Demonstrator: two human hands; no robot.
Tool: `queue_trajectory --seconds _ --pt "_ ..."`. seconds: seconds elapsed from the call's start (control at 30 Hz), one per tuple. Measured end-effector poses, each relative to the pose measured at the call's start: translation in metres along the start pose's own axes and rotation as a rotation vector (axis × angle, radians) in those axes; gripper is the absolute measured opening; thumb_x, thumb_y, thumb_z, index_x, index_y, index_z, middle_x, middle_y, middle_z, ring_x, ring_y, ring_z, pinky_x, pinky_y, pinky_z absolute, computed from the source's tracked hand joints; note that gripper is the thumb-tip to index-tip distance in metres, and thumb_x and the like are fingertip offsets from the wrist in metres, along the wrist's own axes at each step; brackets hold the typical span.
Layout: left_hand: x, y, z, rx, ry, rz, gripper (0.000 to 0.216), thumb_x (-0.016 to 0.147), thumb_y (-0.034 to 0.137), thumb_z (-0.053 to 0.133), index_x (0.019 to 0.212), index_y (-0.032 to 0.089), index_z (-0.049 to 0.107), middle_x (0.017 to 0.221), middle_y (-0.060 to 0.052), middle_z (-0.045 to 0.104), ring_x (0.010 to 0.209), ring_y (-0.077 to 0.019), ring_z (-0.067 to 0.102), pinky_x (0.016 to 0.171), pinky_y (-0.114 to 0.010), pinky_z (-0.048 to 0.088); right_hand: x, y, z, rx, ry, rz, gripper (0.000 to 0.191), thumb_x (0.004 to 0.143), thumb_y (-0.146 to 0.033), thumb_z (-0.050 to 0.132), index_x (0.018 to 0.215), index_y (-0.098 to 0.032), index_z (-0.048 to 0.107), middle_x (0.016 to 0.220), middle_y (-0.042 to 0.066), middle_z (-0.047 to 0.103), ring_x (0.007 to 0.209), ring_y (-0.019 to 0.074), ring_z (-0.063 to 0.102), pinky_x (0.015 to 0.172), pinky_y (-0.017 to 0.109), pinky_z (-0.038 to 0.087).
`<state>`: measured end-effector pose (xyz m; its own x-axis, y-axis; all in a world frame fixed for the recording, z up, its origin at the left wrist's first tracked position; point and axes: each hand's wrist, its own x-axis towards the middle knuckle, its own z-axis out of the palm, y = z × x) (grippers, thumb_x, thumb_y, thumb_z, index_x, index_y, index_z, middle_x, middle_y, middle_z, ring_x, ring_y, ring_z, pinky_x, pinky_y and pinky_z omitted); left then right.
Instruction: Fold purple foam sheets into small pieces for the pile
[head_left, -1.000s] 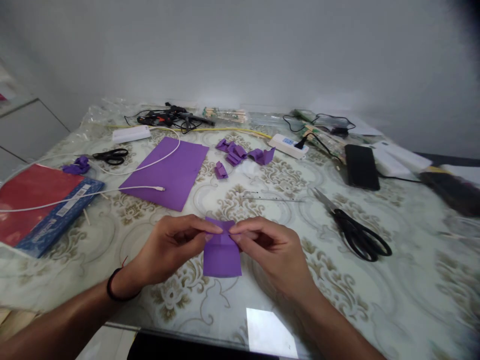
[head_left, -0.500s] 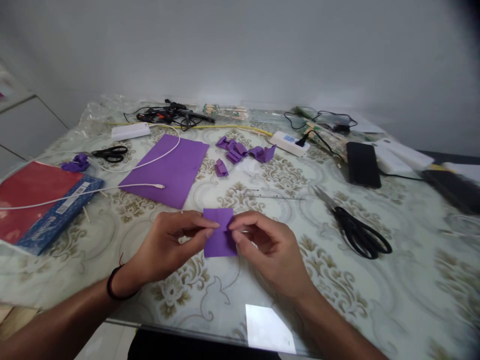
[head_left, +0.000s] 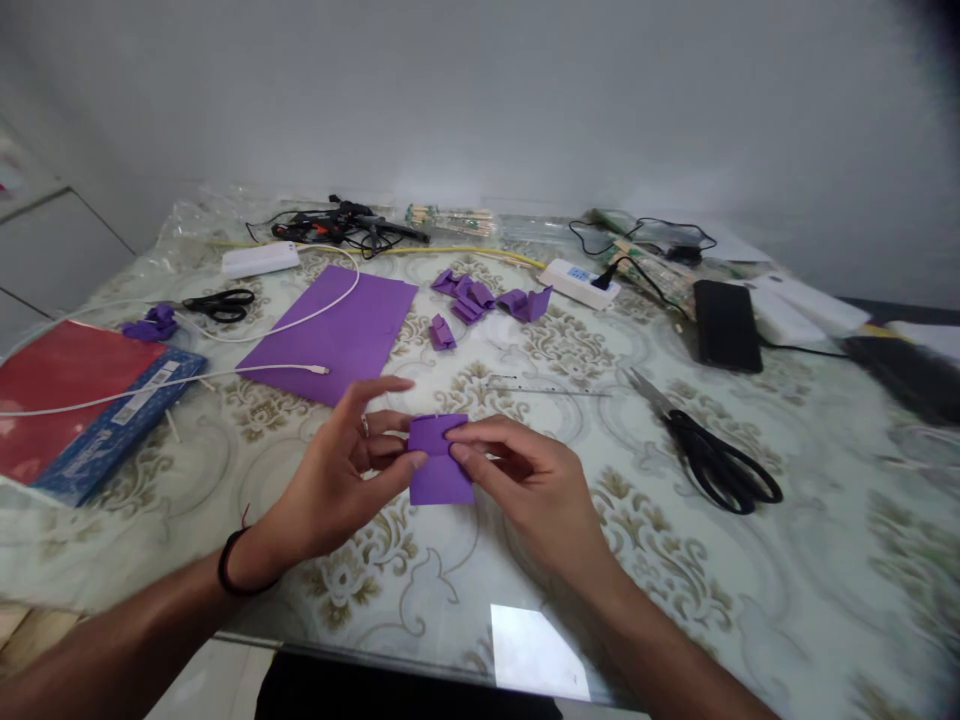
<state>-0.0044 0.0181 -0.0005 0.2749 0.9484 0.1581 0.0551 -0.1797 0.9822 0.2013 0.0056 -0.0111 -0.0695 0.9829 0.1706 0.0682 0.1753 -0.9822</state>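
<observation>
A small piece of purple paper (head_left: 441,480) is held up between my two hands above the table, with a crease across its middle. My left hand (head_left: 337,475) pinches its left edge between the thumb and the lower fingers, while the index finger is lifted and stretched out. On the other side, my right hand (head_left: 536,480) grips the right part with thumb and index finger. Beyond the hands lie several folded purple paper pieces (head_left: 472,302). A larger purple sheet (head_left: 334,325) lies to their left under a white cable.
Black-handled scissors (head_left: 720,462) lie on the right, another pair (head_left: 221,305) at the back left. A red and blue paper pack (head_left: 75,410) is on the left. Further back are a white power strip (head_left: 577,283), a black phone (head_left: 726,325), and tangled black cables (head_left: 341,225). A thin ruler (head_left: 551,388) lies mid-table.
My left index finger has lifted off the paper and stretched out. My right fingertips have shifted left over the paper, and its top edge now looks slightly bent.
</observation>
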Motion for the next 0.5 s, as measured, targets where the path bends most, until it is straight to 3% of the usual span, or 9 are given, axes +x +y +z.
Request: queue_trajectory --seconds 0.07,0.17,0.27,0.37,0.5 --pt "0.0016 -0.0014 -0.0002 -0.117 0.01 -0.094 0.058 0.086 0.014 0.08 0.137 0.027 0.056 0.101 0.0 0.073 0.066 -0.0081 0.07 0.056 -0.015 0.052 -0.0003 -0.0003 0.0001 -0.021 0.003 -0.026 0.011 0.09 -0.021 0.075 0.092 -0.026 0.085 0.09 0.003 0.078 0.078 0.0167 0.07 0.064 0.027 0.057" --pt "0.0047 -0.0035 -0.0008 -0.174 -0.034 -0.212 0.042 0.087 0.022 0.08 0.124 0.022 0.06 0.083 0.002 0.071 0.061 -0.0083 0.066 0.052 -0.015 0.048 -0.0009 0.0 0.0012 -0.003 0.008 -0.008 0.008 0.09 -0.022 0.076 0.093 -0.025 0.082 0.089 0.003 0.076 0.075 0.0158 0.069 0.062 0.026 0.055" --pt "0.0061 -0.0064 0.0001 -0.178 -0.012 -0.218 0.023 0.086 0.027 0.08 0.101 0.02 0.064 0.069 0.005 0.065 0.056 -0.0088 0.06 0.051 -0.017 0.047 -0.0014 0.0011 0.0031 0.11 0.045 0.066 0.019 0.086 -0.022 0.079 0.102 -0.027 0.071 0.083 -0.002 0.074 0.069 0.0136 0.068 0.06 0.023 0.055" --pt "0.006 -0.0075 0.0013 -0.156 0.014 -0.195 0.018 0.083 0.025 0.081 0.087 0.019 0.065 0.064 0.006 0.061 0.054 -0.008 0.057 0.051 -0.018 0.046 -0.0016 0.0017 0.0041 0.175 0.043 0.103 0.03 0.085 -0.021 0.08 0.109 -0.029 0.064 0.079 -0.005 0.071 0.066 0.0121 0.066 0.061 0.021 0.055" --pt "0.0055 -0.006 0.0016 -0.166 -0.003 -0.209 0.015 0.084 0.022 0.08 0.085 0.017 0.066 0.065 0.005 0.063 0.055 -0.0079 0.059 0.053 -0.017 0.047 -0.001 0.0003 0.0042 0.102 -0.004 0.107 0.01 0.087 -0.028 0.077 0.092 -0.024 0.069 0.073 -0.003 0.066 0.062 0.0119 0.06 0.057 0.021 0.052"
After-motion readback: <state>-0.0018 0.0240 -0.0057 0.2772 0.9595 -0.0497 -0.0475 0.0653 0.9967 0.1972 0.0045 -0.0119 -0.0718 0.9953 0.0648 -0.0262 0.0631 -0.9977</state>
